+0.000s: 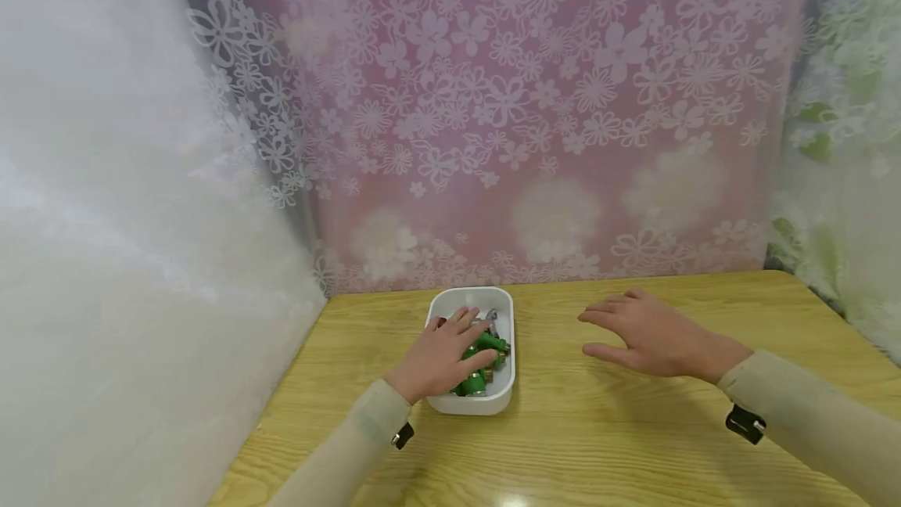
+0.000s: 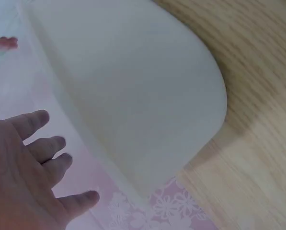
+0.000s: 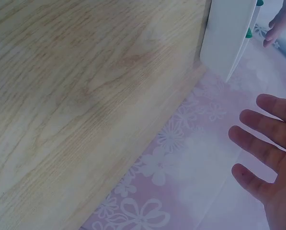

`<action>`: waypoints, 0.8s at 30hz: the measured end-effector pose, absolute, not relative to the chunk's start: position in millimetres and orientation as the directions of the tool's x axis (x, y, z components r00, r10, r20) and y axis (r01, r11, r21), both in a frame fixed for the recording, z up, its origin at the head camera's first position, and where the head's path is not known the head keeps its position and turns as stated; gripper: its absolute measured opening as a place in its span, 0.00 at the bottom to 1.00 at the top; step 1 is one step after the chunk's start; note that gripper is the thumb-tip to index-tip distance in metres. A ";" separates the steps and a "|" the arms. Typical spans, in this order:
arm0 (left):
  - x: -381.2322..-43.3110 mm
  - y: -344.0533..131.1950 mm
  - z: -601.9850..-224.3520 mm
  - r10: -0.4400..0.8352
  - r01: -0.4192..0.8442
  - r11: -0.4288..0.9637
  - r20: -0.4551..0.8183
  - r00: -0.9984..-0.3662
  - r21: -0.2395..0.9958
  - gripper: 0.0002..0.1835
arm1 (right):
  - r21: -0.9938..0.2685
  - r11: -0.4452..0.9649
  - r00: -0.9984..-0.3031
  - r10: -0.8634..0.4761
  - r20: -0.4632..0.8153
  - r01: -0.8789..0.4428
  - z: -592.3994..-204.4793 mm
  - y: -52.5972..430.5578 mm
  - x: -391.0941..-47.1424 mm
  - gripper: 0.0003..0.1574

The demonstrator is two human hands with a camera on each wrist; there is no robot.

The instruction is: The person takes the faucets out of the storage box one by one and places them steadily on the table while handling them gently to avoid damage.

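Two bare hands appear over a wood-grain table (image 1: 563, 444), with a white plastic tub (image 1: 470, 405) beneath one of them. Your left hand (image 1: 436, 362) reaches across the tub's left side, its fingers extended and spread, the thumb set well apart; the grip is wide. From the head view you cannot tell whether its fingertips touch the contents. In the left wrist view, these fingers show beyond the tub's rim, spaced from one another.

Inside the tub, partly covered by your left hand, lie several green pieces (image 1: 475, 384) with brass-coloured parts, heaped toward the near end and the middle. One silver metal piece (image 1: 492, 315) lies near the far right corner; its exact form is too small to tell. The tub stands upright, near the table's far edge.

Your right hand (image 1: 655, 339) hangs well apart from the tub, to its right, fingers extended and the thumb separated, likewise a wide grip. Both forearms wear pale sleeves (image 1: 823, 421), each with a black wrist device (image 1: 744, 423). Behind the table hangs a pink curtain (image 1: 493, 100) printed with white flowers; white cloth (image 1: 141, 217) flanks it at left.
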State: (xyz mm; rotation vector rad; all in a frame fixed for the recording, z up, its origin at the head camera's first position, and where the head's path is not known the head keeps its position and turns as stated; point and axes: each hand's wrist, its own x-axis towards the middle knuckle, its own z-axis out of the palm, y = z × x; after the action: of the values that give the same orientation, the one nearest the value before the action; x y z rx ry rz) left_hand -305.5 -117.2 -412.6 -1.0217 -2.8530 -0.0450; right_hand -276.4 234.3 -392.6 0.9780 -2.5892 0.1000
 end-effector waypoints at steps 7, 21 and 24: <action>-313.3 -135.1 -398.4 0.545 0.576 0.813 0.242 -0.803 0.080 0.30 | 0.156 0.701 -0.588 -0.681 0.436 -0.696 -390.4 231.8 -276.8 0.23; -347.2 -173.0 -418.8 0.362 0.403 0.907 0.261 -0.895 0.124 0.28 | 0.193 0.652 -0.541 -0.731 0.415 -0.733 -388.8 230.7 -278.7 0.17; -350.2 -173.3 -429.6 0.344 0.374 0.918 0.205 -0.916 0.130 0.29 | 0.202 0.643 -0.532 -0.741 0.410 -0.739 -389.7 228.8 -278.7 0.16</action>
State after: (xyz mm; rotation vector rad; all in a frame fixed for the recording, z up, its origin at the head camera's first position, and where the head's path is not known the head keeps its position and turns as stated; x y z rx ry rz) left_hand -350.2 -173.3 -429.6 -0.5480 -2.9005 -0.2487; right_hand -278.7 228.8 -389.7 1.1598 -2.4009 -0.0053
